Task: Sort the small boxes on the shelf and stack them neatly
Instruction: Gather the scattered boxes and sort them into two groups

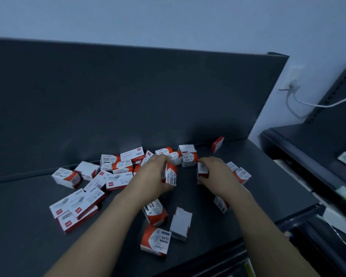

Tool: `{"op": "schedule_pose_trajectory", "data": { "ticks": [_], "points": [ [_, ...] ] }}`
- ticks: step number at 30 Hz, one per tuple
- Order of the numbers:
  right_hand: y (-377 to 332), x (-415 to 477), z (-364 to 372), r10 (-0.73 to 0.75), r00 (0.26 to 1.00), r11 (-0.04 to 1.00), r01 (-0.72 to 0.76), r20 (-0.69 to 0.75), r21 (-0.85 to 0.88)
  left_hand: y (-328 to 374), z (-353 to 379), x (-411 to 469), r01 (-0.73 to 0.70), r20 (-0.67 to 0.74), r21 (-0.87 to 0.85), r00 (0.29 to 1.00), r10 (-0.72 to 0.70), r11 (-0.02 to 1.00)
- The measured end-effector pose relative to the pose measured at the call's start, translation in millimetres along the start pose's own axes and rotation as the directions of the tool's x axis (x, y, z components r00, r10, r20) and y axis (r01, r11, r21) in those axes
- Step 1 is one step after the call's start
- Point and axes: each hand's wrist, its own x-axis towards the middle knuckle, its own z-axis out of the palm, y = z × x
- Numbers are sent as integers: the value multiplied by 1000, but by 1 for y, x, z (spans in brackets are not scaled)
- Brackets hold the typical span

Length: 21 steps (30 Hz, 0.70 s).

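Boxes [170, 175] gripped: left hand [150, 176], right hand [219, 176], arms outstretched.

On a dark shelf [28, 216] strewn with red-and-white boxes [116, 172], the left hand [150, 176] grips one box [171, 174] and the right hand [218, 174] grips another [202, 169].

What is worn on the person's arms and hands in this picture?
Nothing visible: the left forearm and right forearm are bare to the frame's edge, no sleeves. The left hand and right hand wear no gloves; neither wrist shows a watch or band.
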Motion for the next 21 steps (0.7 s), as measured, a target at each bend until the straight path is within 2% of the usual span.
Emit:
{"op": "schedule_pose_trajectory", "data": {
  "ticks": [2, 5, 13, 16, 21],
  "points": [
    [-5, 1, 2, -21, 999, 995, 26, -49, 101, -5, -6, -12, 35, -72, -100, 997, -42, 994],
    [-20, 1, 6, -83, 986, 956, 119, -143, 268, -14, -15, -30, 80, -169, -131, 980, -102, 988],
    [-93, -11, 18, -311, 940, 841, 342, -143, 418, -51, -51, -86, 187, -332, -49, 924, -192, 981],
    [-130, -17, 30, -419, 888, 791, 459, -187, 405, -69, -72, -115, 205, -394, -87, 892, -222, 975],
    [-209, -37, 51, -505, 835, 640, 531, -218, 555, -106, -116, -176, 258, -469, -168, 828, -308, 951]
  ]
}}
